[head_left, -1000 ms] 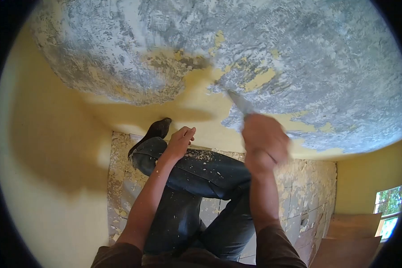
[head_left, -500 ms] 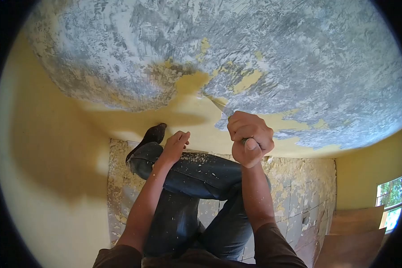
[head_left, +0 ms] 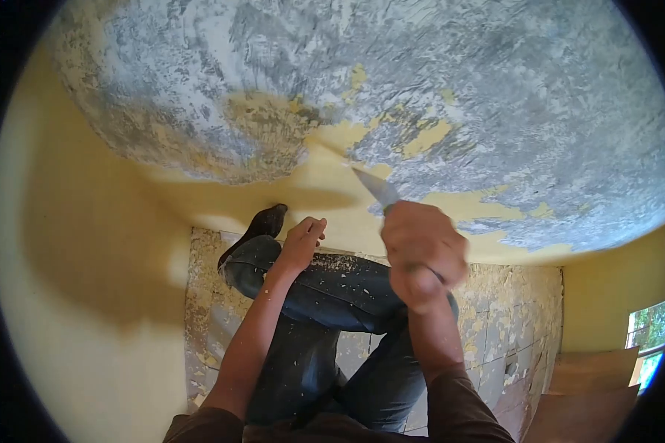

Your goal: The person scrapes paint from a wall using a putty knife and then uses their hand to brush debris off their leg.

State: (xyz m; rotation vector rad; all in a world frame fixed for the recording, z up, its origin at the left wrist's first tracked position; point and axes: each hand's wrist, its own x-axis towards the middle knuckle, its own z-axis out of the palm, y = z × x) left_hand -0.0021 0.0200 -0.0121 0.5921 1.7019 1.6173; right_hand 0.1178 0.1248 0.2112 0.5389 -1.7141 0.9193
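My right hand [head_left: 424, 255] is wrapped round the handle of a pointed metal blade [head_left: 375, 187], a knife or scraper. Its tip points up and left, close to the wall where yellow paint [head_left: 332, 177] meets the grey, stripped surface [head_left: 510, 111]. Some motion blur covers this hand. My left hand [head_left: 303, 242] hangs above my bent knee with its fingers curled inward, and nothing shows in them. Yellow patches remain within the grey area above the blade.
Below are my legs in dark jeans [head_left: 332, 292], dusted with flakes, and a dark shoe [head_left: 266, 221] by the wall. Paint chips cover the tiled floor [head_left: 488, 332]. Brown boards [head_left: 587, 413] lean at lower right near a window [head_left: 650, 325].
My right hand has drawn back down and slightly right, taking the blade with it, and more of the blade shows. The whole view has shifted slightly.
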